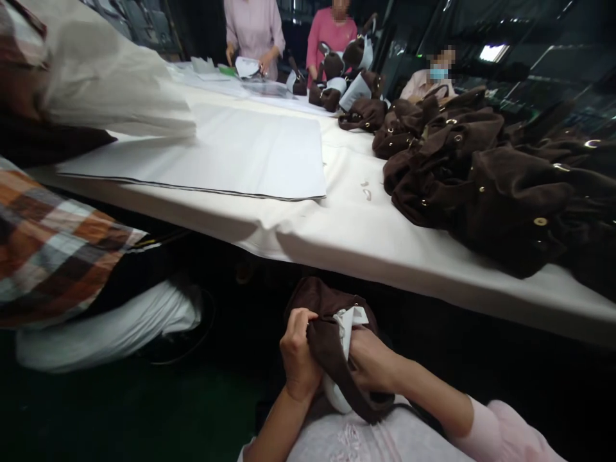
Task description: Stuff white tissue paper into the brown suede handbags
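Observation:
A dark brown fabric bag (320,294) is held low in front of my body, below the table edge. My left hand (299,353) is closed around the bag's rim on its left side. Crumpled white paper (355,317) sticks up out of the bag's opening. My right hand (368,359) reaches into the opening beside the paper, and its fingers are hidden inside. A strap of the same brown fabric (332,362) loops down between my two hands.
A white-covered table (346,224) runs across the view. Flat white sheets (260,151) lie on it, and a heap of brown bags (510,186) fills its right side. A person in a checked garment (52,244) is close at left; several people work across the table.

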Demonstrator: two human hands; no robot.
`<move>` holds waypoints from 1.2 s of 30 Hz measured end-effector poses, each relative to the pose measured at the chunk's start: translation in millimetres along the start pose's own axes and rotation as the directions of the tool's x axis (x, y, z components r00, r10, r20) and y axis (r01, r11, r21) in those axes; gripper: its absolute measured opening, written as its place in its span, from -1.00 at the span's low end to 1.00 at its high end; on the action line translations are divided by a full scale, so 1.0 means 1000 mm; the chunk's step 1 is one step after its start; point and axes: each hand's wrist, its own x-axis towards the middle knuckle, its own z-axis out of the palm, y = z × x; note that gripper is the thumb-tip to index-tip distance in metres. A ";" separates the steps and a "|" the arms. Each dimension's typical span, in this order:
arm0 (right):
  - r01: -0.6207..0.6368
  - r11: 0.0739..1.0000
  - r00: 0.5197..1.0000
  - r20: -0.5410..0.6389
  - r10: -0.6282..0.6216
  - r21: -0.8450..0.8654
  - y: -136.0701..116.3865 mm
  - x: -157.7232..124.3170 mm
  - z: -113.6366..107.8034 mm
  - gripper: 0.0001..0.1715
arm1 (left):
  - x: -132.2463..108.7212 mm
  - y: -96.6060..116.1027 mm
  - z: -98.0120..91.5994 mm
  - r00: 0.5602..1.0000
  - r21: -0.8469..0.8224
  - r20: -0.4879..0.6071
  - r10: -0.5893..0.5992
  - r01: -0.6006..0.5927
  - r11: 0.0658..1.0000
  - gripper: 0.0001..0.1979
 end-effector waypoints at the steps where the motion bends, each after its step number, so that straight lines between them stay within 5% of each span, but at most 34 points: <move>1: -0.008 1.000 0.999 -0.031 0.009 0.029 -0.007 -0.006 -0.008 -0.80 | 0.002 0.000 -0.002 1.000 0.004 0.003 -0.011 0.011 1.000 -0.78; 5: -0.025 0.999 0.989 -0.142 0.031 0.040 -0.020 -0.030 -0.018 -0.50 | 0.008 0.002 -0.003 0.996 -0.024 0.005 -0.085 0.085 0.996 -0.82; 11: 0.080 0.974 0.996 -0.019 -0.086 -0.213 -0.002 -0.024 0.002 -0.23 | 0.016 -0.002 0.008 0.982 -0.065 0.034 -0.184 0.186 0.980 -0.82; 23: 0.170 0.907 0.966 -0.114 -0.230 -0.386 0.010 0.005 0.030 -0.30 | 0.015 -0.002 0.004 0.981 -0.123 -0.023 -0.194 0.189 0.974 -0.75; 31: 0.072 0.813 0.991 -0.049 -0.123 -0.577 0.022 0.025 0.049 -0.38 | 0.015 -0.005 0.000 0.993 -0.032 -0.096 -0.075 0.072 0.997 -0.67; 36: 0.103 0.732 0.995 0.060 -0.084 -0.673 0.019 0.053 0.037 -0.60 | 0.011 -0.006 -0.001 0.996 0.054 -0.091 0.014 -0.009 0.999 -0.69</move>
